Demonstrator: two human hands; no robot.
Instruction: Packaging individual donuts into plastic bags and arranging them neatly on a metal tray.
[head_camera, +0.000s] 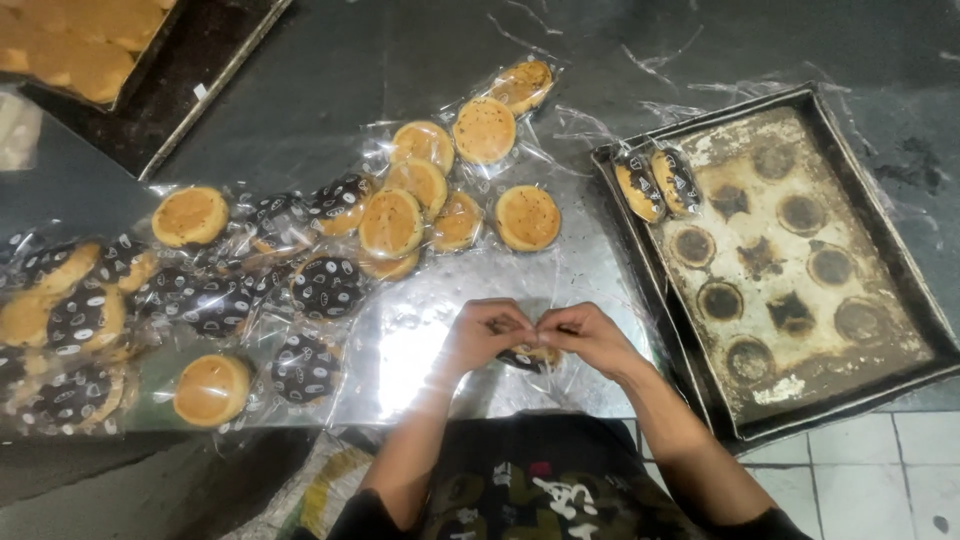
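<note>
Desk (330, 70) under my view: dark metal top, shiny and glaring near its front edge. Landmark: the stained baking tray (905, 300) lying on the desk's right end, crusted with dark round burn marks. Just left of that tray I see a spread of wrapped round cakes (390, 222) in clear film, some face-up golden, some showing black patterned wrap, trailing far left from the tray to the desk's edge. Well apart from the tray, at the far-left corner, a second dark tray (200, 75) lies on the desk.
</note>
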